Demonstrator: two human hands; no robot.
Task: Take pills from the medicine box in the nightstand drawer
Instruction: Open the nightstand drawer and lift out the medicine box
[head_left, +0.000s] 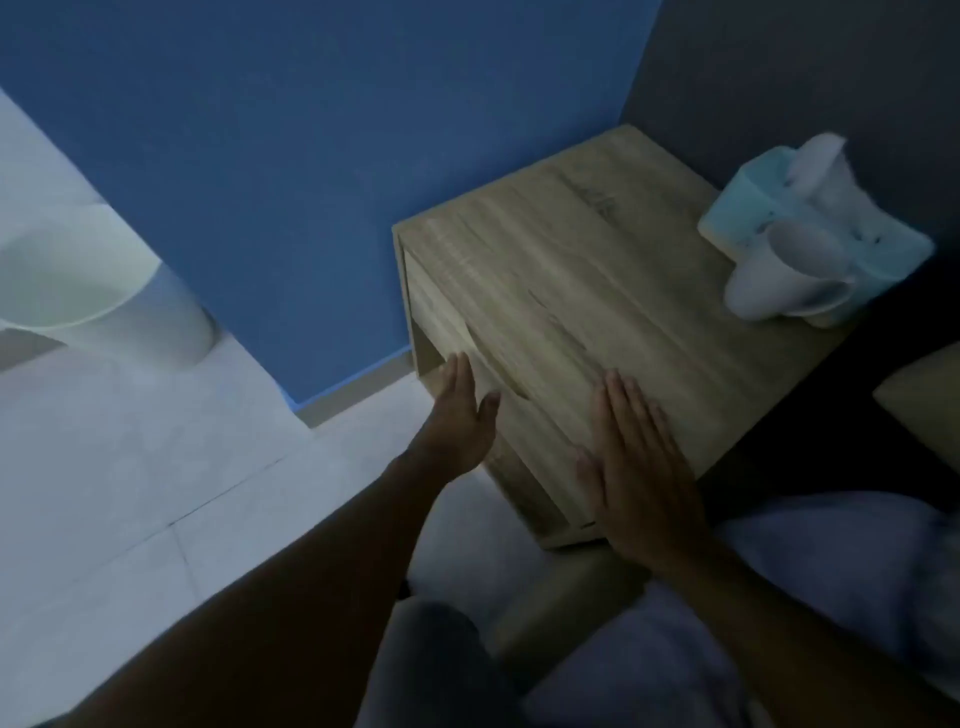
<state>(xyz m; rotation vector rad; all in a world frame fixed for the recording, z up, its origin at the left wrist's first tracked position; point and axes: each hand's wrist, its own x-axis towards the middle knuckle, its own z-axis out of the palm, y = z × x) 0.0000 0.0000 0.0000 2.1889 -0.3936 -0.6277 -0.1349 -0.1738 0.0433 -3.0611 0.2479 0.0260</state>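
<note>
— Reporting on the hands?
— Left hand (460, 415) flat, fingers extended, against the drawer front (467, 358) of the light wood-grain nightstand (597, 291). Right hand (636, 457) spread, palm down on the top's near edge.
— Medicine box?
— Not visible; drawer appears closed. White mug (779, 275) and pale blue tissue box (753, 208) stand at the far corner.

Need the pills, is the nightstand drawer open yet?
Shut: the drawer front sits flush with the nightstand, nothing inside showing.
</note>
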